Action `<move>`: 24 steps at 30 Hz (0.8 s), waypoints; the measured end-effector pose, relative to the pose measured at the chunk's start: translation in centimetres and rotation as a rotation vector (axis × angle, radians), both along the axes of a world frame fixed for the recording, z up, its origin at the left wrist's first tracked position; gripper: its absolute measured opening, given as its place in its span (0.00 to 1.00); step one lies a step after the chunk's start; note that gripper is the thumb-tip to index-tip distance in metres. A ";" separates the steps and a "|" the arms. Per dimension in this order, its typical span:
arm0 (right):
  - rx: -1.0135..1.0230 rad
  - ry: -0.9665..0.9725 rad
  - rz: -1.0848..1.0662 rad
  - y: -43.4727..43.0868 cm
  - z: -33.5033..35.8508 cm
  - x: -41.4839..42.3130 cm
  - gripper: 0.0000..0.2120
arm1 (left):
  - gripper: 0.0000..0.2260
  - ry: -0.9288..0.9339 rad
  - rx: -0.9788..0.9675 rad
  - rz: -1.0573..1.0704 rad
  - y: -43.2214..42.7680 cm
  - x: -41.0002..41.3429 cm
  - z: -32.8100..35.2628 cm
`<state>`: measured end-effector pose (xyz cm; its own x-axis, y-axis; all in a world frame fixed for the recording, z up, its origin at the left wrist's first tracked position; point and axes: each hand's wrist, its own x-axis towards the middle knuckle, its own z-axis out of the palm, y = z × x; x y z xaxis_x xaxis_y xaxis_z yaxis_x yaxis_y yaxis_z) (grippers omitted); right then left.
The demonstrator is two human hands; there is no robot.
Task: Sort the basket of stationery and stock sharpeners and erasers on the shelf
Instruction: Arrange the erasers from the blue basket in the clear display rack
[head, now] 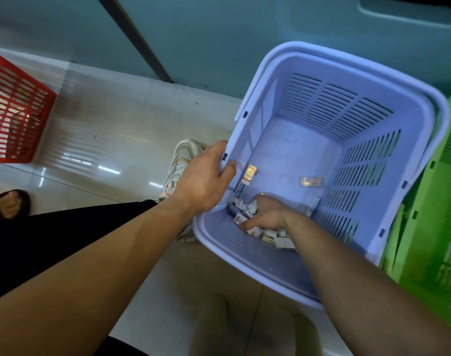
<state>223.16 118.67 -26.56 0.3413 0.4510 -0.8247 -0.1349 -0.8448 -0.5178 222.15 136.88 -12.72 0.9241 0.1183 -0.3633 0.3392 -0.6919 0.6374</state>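
Note:
A lilac plastic basket is tilted toward me on the floor. My left hand grips its left rim, fingers curled over the edge. Inside, small boxed erasers lie heaped in the near corner. My right hand reaches into that heap and closes round a few small wrapped pieces. Two loose shiny packets lie apart on the basket floor: one by the left wall, one in the middle.
A red slatted basket stands on the tiled floor at the left. A green basket touches the lilac one on the right. A white sneaker and a sandalled foot are nearby. A teal cabinet front rises behind.

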 end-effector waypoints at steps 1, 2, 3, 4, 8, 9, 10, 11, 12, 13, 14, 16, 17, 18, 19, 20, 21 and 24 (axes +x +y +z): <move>0.021 -0.005 -0.050 0.1 0.1 0.2 0.23 | 0.12 -0.001 0.000 0.001 0.0 0.0 0.0; 0.037 0.002 -0.092 0.1 0.4 0.5 0.21 | 0.12 0.001 0.002 0.002 0.0 0.0 0.0; 0.045 0.020 -0.117 0.2 0.6 0.7 0.19 | 0.12 0.003 0.006 0.000 -0.1 0.0 0.0; 0.052 0.050 -0.117 0.3 0.9 0.8 0.18 | 0.12 0.003 0.013 -0.002 -0.1 0.0 0.0; 0.059 0.104 -0.138 0.3 1.7 0.1 0.18 | 0.12 -0.002 0.027 -0.018 -0.1 0.0 0.0; 0.065 0.109 -0.197 0.2 1.8 0.1 0.18 | 0.12 -0.004 0.034 -0.018 -0.1 0.0 0.0; 0.089 0.114 -0.265 0.2 2.2 0.2 0.17 | 0.12 -0.004 0.040 -0.014 -0.1 0.0 0.0; 0.119 0.120 -0.335 0.1 2.7 0.5 0.16 | 0.12 -0.003 0.046 -0.012 0.0 0.0 -0.1; 0.150 0.109 -0.398 -0.1 3.4 0.9 0.15 | 0.12 0.000 0.058 -0.013 0.0 0.0 -0.2; 0.173 0.080 -0.455 -0.2 4.1 1.3 0.15 | 0.13 0.005 0.074 -0.017 0.1 0.0 -0.2; 0.198 0.050 -0.516 -0.4 5.0 1.7 0.15 | 0.13 0.011 0.086 -0.025 0.1 -0.1 -0.1; 0.270 0.008 -0.662 -1.1 7.0 2.4 0.15 | 0.17 0.016 0.071 -0.035 0.1 0.0 0.1; 0.310 -0.003 -0.728 -1.5 8.3 2.8 0.14 | 0.19 0.001 0.065 -0.017 0.1 0.2 0.5; 0.346 -0.021 -0.780 -2.1 9.3 3.1 0.13 | 0.22 -0.044 0.083 0.012 0.1 0.4 1.1; 0.375 -0.045 -0.829 -2.6 10.6 3.3 0.12 | 0.24 -0.114 0.127 0.034 -0.1 0.7 1.8; 0.412 -0.068 -0.875 -3.2 11.8 3.6 0.11 | 0.23 -0.186 0.164 0.043 -0.4 1.0 2.6; 0.449 -0.091 -0.928 -3.6 13.1 3.7 0.10 | 0.22 -0.233 0.168 0.041 -0.9 1.3 3.4; 0.548 -0.156 -1.020 -4.6 16.5 4.0 0.09 | 0.16 -0.107 -0.179 0.029 -4.0 1.4 5.6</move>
<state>227.17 114.03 -10.03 0.8309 0.1917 -0.5223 -0.5252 -0.0396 -0.8501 223.56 132.86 -7.09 0.9559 0.0875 -0.2805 0.2806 -0.5550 0.7831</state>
